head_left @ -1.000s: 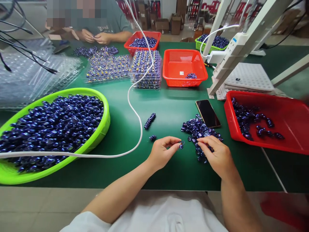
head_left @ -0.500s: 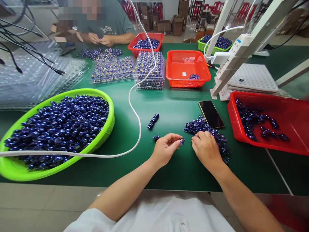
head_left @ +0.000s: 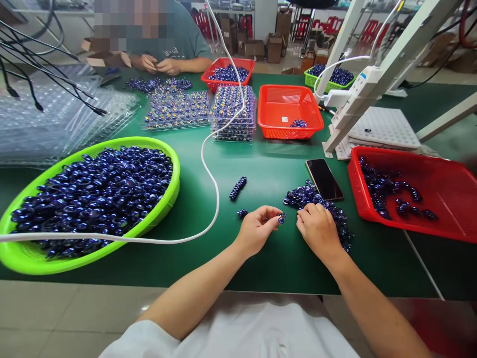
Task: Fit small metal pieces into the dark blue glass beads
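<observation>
Left hand (head_left: 259, 229) pinching one shiny blue ring (head_left: 281, 220) above green table (head_left: 208, 268). Right hand (head_left: 317, 229) near it, tips drawn together; can't tell if anything's held. Blue pile (head_left: 302, 194) partly behind right hand, phone (head_left: 325, 179) beside pile. Red tray (head_left: 449, 199) farther right, green basket (head_left: 176, 174) left.

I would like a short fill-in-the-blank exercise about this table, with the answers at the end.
The left hand holds a small shiny piece above the ____ table.
The phone lies nearer the same person's ____ hand.
A ____ cable crosses the large green basket.
Missing words: green; right; white.
</observation>
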The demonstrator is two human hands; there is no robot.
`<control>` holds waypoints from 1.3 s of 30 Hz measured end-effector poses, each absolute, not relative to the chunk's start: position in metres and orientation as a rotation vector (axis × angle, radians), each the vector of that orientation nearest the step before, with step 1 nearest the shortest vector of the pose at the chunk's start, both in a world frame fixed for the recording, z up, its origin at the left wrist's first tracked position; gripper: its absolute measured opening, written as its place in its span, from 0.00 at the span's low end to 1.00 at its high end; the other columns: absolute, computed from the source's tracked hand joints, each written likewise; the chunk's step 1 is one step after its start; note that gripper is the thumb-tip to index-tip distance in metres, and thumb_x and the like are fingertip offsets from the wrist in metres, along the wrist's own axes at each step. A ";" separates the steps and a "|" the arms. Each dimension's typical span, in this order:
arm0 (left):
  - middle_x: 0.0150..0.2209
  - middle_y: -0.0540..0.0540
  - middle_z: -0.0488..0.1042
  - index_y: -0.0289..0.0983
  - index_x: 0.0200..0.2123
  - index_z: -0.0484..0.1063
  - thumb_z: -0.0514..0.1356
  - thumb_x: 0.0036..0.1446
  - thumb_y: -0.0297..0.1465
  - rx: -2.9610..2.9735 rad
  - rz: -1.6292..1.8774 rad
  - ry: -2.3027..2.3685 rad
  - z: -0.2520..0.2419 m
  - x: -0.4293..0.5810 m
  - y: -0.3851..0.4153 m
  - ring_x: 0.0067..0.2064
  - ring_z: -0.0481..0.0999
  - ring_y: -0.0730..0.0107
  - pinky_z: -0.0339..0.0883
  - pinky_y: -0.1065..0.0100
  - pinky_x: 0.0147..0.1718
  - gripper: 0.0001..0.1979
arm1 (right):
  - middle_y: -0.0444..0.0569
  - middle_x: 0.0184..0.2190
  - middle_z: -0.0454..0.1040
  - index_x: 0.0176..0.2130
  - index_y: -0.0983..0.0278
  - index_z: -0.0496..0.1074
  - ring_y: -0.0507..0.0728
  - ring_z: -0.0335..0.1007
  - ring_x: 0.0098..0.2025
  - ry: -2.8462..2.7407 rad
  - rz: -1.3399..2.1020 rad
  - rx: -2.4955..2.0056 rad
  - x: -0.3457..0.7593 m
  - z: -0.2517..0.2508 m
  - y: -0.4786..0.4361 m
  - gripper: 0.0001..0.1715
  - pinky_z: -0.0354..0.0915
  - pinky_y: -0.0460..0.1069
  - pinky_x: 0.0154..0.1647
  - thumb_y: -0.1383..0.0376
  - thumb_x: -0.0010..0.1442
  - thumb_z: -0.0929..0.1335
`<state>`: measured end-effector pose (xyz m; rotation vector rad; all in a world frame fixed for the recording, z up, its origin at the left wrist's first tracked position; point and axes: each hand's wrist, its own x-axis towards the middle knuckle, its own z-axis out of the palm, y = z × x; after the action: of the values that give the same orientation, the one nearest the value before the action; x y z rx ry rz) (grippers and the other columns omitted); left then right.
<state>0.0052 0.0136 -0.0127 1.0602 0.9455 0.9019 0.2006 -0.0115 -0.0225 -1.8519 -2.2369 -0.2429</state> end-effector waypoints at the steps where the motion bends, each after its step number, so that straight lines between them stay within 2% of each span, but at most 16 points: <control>1: 0.32 0.46 0.76 0.33 0.38 0.76 0.66 0.54 0.33 1.060 0.903 0.945 -0.012 0.005 0.014 0.33 0.73 0.72 0.69 0.70 0.34 0.10 | 0.53 0.33 0.74 0.33 0.65 0.76 0.61 0.67 0.37 -2.205 -0.213 -1.832 0.201 -0.021 -0.013 0.08 0.61 0.54 0.38 0.70 0.62 0.66; 5: 0.41 0.42 0.79 0.34 0.38 0.76 0.67 0.53 0.33 0.967 0.908 0.802 -0.009 0.006 0.012 0.42 0.76 0.67 0.70 0.66 0.42 0.11 | 0.50 0.35 0.76 0.40 0.63 0.77 0.56 0.72 0.37 -1.881 0.250 -1.583 0.194 -0.007 -0.023 0.09 0.68 0.51 0.40 0.69 0.63 0.66; 8: 0.45 0.40 0.79 0.34 0.37 0.75 0.69 0.52 0.33 0.858 0.897 0.633 -0.005 0.008 0.008 0.48 0.77 0.62 0.68 0.62 0.50 0.12 | 0.46 0.38 0.78 0.42 0.59 0.76 0.54 0.75 0.37 -1.643 0.559 -1.433 0.180 0.002 -0.032 0.09 0.70 0.49 0.37 0.68 0.64 0.67; 10: 0.43 0.41 0.80 0.33 0.37 0.75 0.69 0.52 0.33 0.831 0.898 0.597 -0.003 0.008 0.006 0.47 0.78 0.64 0.68 0.63 0.50 0.12 | 0.46 0.40 0.79 0.45 0.58 0.75 0.55 0.76 0.38 -1.538 0.554 -1.395 0.172 0.002 -0.036 0.12 0.72 0.50 0.40 0.69 0.63 0.67; 13: 0.39 0.43 0.80 0.33 0.37 0.75 0.70 0.52 0.34 0.795 0.900 0.606 -0.001 0.007 0.005 0.43 0.79 0.66 0.68 0.65 0.49 0.13 | 0.47 0.41 0.79 0.48 0.57 0.74 0.55 0.76 0.41 -1.627 0.357 -1.341 0.165 -0.004 -0.037 0.17 0.72 0.51 0.44 0.73 0.62 0.67; 17: 0.38 0.42 0.81 0.33 0.37 0.74 0.70 0.51 0.33 0.687 0.885 0.624 -0.001 0.005 0.008 0.45 0.79 0.65 0.67 0.61 0.53 0.13 | 0.50 0.36 0.76 0.49 0.58 0.74 0.56 0.74 0.38 -1.812 0.062 -1.306 0.166 -0.010 -0.034 0.20 0.72 0.53 0.40 0.76 0.60 0.68; 20: 0.37 0.42 0.81 0.33 0.36 0.73 0.71 0.50 0.33 0.571 0.859 0.624 0.002 0.004 0.010 0.42 0.80 0.64 0.68 0.58 0.52 0.14 | 0.50 0.37 0.75 0.49 0.60 0.73 0.56 0.74 0.38 -1.834 0.008 -1.287 0.166 -0.010 -0.035 0.21 0.72 0.53 0.40 0.77 0.58 0.69; 24: 0.37 0.42 0.82 0.33 0.36 0.74 0.72 0.48 0.31 0.477 0.852 0.637 0.006 0.003 0.013 0.42 0.81 0.64 0.71 0.62 0.46 0.13 | 0.48 0.38 0.77 0.45 0.59 0.73 0.55 0.74 0.40 -1.707 0.235 -1.272 0.164 -0.006 -0.039 0.16 0.72 0.51 0.43 0.76 0.58 0.70; 27: 0.33 0.45 0.81 0.33 0.34 0.78 0.74 0.45 0.30 0.499 0.874 0.691 0.005 0.004 0.014 0.34 0.80 0.71 0.71 0.69 0.39 0.13 | 0.45 0.36 0.77 0.42 0.58 0.74 0.53 0.75 0.37 -1.496 0.623 -1.346 0.163 -0.002 -0.041 0.09 0.72 0.49 0.39 0.70 0.62 0.69; 30: 0.29 0.48 0.80 0.33 0.33 0.80 0.75 0.42 0.30 0.554 0.875 0.729 0.002 0.005 0.014 0.30 0.77 0.76 0.70 0.72 0.36 0.13 | 0.43 0.34 0.77 0.41 0.57 0.75 0.52 0.76 0.34 -1.339 0.862 -1.344 0.162 0.001 -0.042 0.06 0.73 0.46 0.36 0.66 0.63 0.69; 34: 0.29 0.47 0.81 0.34 0.32 0.82 0.74 0.41 0.30 0.619 0.900 0.776 -0.001 0.006 0.013 0.32 0.78 0.73 0.71 0.70 0.37 0.12 | 0.42 0.33 0.77 0.41 0.57 0.76 0.52 0.76 0.33 -1.270 0.880 -1.325 0.161 0.000 -0.041 0.06 0.74 0.47 0.37 0.64 0.61 0.71; 39: 0.31 0.45 0.83 0.35 0.31 0.82 0.74 0.41 0.32 0.735 0.946 0.852 0.000 0.008 0.008 0.34 0.81 0.66 0.75 0.63 0.41 0.12 | 0.44 0.32 0.78 0.41 0.58 0.76 0.53 0.77 0.32 -1.229 0.883 -1.339 0.161 -0.003 -0.042 0.07 0.76 0.49 0.36 0.63 0.60 0.71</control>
<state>0.0077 0.0077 -0.0004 0.7346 0.8518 0.9457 0.1610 -0.0421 -0.0031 -1.3390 -1.2295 0.8827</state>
